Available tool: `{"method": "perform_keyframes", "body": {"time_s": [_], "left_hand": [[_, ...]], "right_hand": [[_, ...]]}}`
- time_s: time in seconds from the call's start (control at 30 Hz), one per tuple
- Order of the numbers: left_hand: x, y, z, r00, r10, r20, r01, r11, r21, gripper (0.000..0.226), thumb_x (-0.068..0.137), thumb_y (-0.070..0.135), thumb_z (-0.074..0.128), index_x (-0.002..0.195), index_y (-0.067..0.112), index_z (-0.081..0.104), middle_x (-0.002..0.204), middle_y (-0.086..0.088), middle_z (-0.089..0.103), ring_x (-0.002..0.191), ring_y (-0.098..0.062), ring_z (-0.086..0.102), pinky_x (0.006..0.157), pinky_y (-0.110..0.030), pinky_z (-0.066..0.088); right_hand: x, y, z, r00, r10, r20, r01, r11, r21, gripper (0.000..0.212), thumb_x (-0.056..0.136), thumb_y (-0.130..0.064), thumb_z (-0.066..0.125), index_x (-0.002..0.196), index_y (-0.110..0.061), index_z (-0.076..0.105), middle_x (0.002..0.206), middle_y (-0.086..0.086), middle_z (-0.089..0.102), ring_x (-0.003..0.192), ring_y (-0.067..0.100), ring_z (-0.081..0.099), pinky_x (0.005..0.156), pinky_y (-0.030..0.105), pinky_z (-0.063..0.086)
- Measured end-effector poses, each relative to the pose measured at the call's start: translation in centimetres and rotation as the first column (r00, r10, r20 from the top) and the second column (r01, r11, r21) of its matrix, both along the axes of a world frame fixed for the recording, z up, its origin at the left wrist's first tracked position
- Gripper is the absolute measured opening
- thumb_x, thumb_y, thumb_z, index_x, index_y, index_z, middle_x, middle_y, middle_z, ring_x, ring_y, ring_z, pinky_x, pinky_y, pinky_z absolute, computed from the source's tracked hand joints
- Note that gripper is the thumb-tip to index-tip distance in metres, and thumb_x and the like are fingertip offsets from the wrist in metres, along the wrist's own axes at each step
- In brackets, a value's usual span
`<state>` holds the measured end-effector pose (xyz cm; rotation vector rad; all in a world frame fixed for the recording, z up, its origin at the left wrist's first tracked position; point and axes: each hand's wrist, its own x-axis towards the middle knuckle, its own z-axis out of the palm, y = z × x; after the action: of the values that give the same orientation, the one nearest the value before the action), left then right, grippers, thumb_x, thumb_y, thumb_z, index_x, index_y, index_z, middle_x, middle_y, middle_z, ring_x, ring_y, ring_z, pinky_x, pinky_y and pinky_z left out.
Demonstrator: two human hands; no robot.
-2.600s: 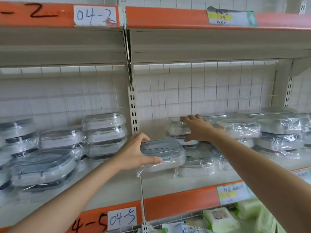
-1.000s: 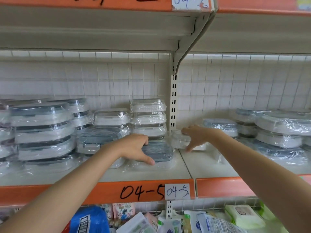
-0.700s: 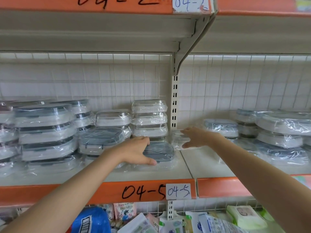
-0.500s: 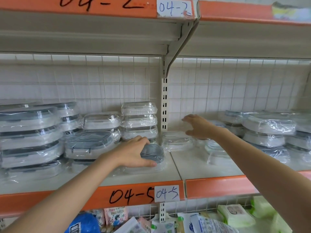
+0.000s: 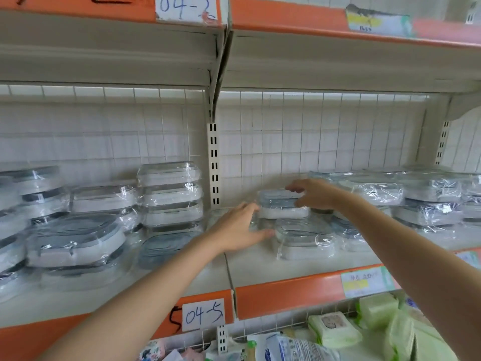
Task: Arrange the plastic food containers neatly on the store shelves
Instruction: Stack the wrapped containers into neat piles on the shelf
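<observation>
**Two hands at the wrapped boxes**

The right hand [image 5: 311, 193] reaches to a small box [image 5: 282, 205] near the back of the shelf [image 5: 273, 267]. Its fingers curl over the top and its thumb sits on the near side, so it grips the box. The picture is blurry there, so the fingertips are hard to see.

The left hand [image 5: 238, 229] is just left of that box, with fingers fairly straight and spread. Its fingertips touch crinkly clear wrap by the box, and it holds nothing. What sits under its palm is hidden.

The small box is a rounded rectangle with a grey-blue lid and a white bottom, wrapped in shiny clear plastic. It sits on top of another box. In front of it lies a flat box [image 5: 303, 238] of the same kind, resting on the shelf. I cannot tell if anything is inside the boxes.

To the left, past the white post [image 5: 214, 162] with black slots, stands a tall stack [image 5: 170, 194] of clear wrapped boxes. A grey-lidded box [image 5: 164, 247] lies in front of it. Bigger oval boxes [image 5: 74, 241] are piled further left, and the edge of the picture cuts some off.

To the right, more wrapped boxes [image 5: 426, 194] are stacked in rows, smeared by blur.

The shelf has an orange front edge with a paper tag [image 5: 203, 314] that reads 04-5. Below it, green packs [image 5: 335, 328] lie partly cut off.
</observation>
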<state>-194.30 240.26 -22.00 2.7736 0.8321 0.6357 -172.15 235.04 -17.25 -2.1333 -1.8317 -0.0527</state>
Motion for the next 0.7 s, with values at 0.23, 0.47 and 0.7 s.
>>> {"method": "perform_keyframes", "body": {"time_s": [0.23, 0.47, 0.7], "left_hand": [[8.6, 4.2, 1.5, 0.985, 0.129, 0.118, -0.119, 0.989, -0.088, 0.083, 0.085, 0.050, 0.062, 0.146, 0.010, 0.024, 0.149, -0.009, 0.022, 0.137, -0.025, 0.030, 0.112, -0.037, 0.029], [11.8, 6.4, 1.6, 0.994, 0.090, -0.057, -0.098, 0.984, -0.148, 0.099, 0.072, 0.054, 0.074, 0.145, 0.009, 0.026, 0.148, -0.013, 0.030, 0.134, -0.028, 0.031, 0.108, -0.038, 0.033], [8.2, 6.7, 4.7, 0.928, 0.272, 0.257, -0.242, 0.960, -0.142, 0.085, 0.058, 0.060, 0.080, 0.119, 0.013, 0.044, 0.117, -0.004, 0.042, 0.107, -0.020, 0.044, 0.088, -0.035, 0.045]], "right_hand": [[0.9, -0.4, -0.8, 0.988, -0.094, 0.124, 0.094, 0.996, 0.007, 0.051, 0.092, -0.011, 0.050, 0.142, -0.012, 0.036, 0.141, 0.010, 0.041, 0.129, 0.025, 0.040, 0.100, 0.028, 0.033], [1.0, -0.8, -1.4, 0.995, -0.047, 0.092, 0.052, 0.997, -0.056, 0.045, 0.086, 0.005, 0.041, 0.130, 0.003, 0.035, 0.131, 0.018, 0.033, 0.120, 0.031, 0.039, 0.086, 0.022, 0.030], [0.8, -2.8, -1.1, 0.993, 0.105, 0.061, -0.089, 0.970, -0.228, 0.064, 0.083, -0.051, 0.062, 0.131, -0.014, 0.044, 0.136, 0.006, 0.037, 0.121, 0.022, 0.040, 0.103, 0.034, 0.033]]}}
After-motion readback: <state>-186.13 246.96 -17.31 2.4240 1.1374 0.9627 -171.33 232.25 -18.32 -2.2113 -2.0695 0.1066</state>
